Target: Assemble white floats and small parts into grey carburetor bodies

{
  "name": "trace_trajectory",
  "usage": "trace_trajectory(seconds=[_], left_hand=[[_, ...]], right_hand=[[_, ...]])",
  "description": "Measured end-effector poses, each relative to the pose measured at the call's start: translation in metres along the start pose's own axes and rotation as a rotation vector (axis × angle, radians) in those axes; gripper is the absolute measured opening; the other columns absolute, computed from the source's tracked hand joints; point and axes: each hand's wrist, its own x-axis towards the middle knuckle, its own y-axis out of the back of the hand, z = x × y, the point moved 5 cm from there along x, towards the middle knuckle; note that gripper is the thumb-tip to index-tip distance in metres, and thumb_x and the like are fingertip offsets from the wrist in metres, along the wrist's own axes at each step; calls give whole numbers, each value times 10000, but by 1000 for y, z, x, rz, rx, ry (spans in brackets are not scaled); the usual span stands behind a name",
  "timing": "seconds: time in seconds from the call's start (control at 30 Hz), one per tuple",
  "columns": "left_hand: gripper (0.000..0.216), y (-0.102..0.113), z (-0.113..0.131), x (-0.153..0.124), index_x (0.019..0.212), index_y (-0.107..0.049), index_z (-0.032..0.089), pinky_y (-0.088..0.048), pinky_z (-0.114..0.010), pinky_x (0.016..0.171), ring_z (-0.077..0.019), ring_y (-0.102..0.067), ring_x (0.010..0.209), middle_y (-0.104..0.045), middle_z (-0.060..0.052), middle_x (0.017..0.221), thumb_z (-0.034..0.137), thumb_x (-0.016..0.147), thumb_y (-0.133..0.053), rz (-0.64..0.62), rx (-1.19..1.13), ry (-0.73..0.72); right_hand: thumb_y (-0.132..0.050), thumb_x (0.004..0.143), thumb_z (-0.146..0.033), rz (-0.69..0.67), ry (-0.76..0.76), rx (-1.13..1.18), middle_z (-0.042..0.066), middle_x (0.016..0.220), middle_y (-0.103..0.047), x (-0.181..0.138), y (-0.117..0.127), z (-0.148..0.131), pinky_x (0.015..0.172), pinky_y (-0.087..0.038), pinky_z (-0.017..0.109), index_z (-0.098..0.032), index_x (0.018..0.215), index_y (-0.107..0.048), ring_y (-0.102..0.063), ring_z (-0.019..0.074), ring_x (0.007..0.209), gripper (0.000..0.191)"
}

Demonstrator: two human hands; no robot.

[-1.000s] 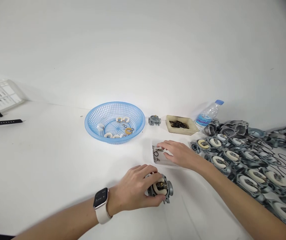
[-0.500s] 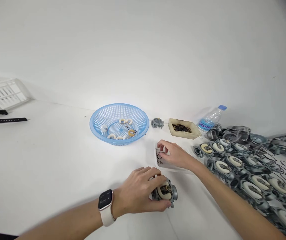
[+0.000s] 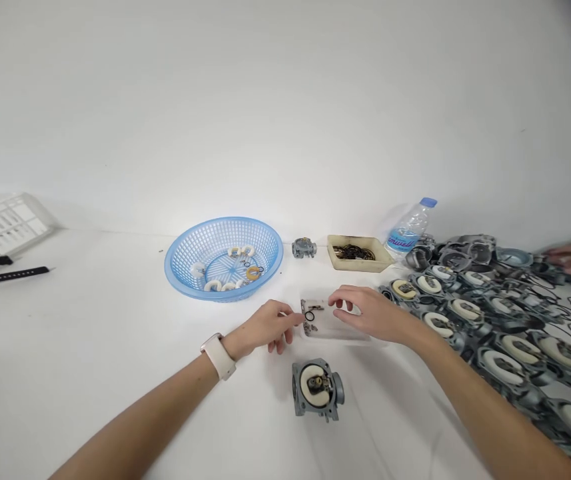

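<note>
Carburetor body [image 3: 318,389] lies free on the table [image 3: 90,347], float side up, just nearer the camera than both hands and touched by neither. On my feed, the left hand [image 3: 269,325], fingers loosely curled, has its tips at the left edge of the small clear tray [image 3: 326,325], beside a black O-ring [image 3: 310,317]. The right hand [image 3: 372,313] arches over the tray's other side, fingers bent down. I cannot tell whether either hand pinches anything.
</note>
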Motion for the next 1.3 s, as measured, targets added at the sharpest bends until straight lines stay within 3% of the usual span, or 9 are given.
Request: trace_trajectory(seconds=[0.17, 0.33, 0.57, 0.73, 1.03, 1.17, 1.3], left_hand=[[293, -1, 32, -2, 689, -539, 163, -314, -177, 407, -83, -514, 444, -568, 20, 547, 402, 840, -619, 27, -18, -55], [330, 8, 48, -17, 716, -522, 174, -364, -190, 475, -107, -577, 519, -559, 28, 564, 445, 888, -600, 96, 27, -99], [398, 16, 42, -28, 731, -559, 160, -415, -226, 550, -113, -546, 548, -588, 3, 594, 512, 910, -600, 184, 97, -139], [395, 21, 34, -30, 730, -545, 168, -368, -223, 548, -103, -478, 537, -553, 19, 576, 513, 912, -605, 303, 147, -187], [421, 21, -3, -23, 716, -543, 167, -306, -223, 511, -104, -431, 483, -593, 0, 547, 532, 923, -565, 264, 234, -86], [439, 19, -4, -23, 694, -532, 166, -336, -227, 541, -106, -434, 518, -562, 15, 551, 523, 948, -541, 245, 297, -87], [420, 21, 1, -32, 708, -523, 176, -304, -239, 550, -111, -413, 545, -487, 39, 566, 509, 964, -525, 349, 386, -142]], right_hand=[[-522, 967, -352, 69, 24, -4, 49, 1073, -717, 9, 31, -4, 766, -472, 341, -242, 1091, -675, -636, 235, 903, 226], [-521, 976, -371, 99, 61, 31, 42, 1109, -722, 5, 48, -7, 749, -461, 318, -249, 1117, -670, -646, 235, 945, 239], [-556, 928, -268, 33, 98, 2, 36, 1035, -743, 2, 30, -5, 678, -406, 321, -250, 1034, -711, -676, 234, 855, 189], [-549, 912, -237, 25, 139, -3, 32, 1052, -741, 6, 22, -13, 670, -403, 321, -259, 1039, -708, -677, 232, 865, 205], [-548, 878, -139, 0, 161, -33, 63, 1028, -747, 10, 3, -20, 697, -435, 319, -234, 1022, -731, -688, 257, 888, 251], [-531, 903, -116, 3, 230, -20, 49, 1047, -736, 15, -15, -29, 704, -447, 305, -238, 1027, -727, -689, 236, 896, 262], [-505, 906, -77, 18, 269, 2, 44, 1092, -730, 24, -30, -35, 759, -469, 298, -233, 1049, -714, -684, 226, 963, 297]])
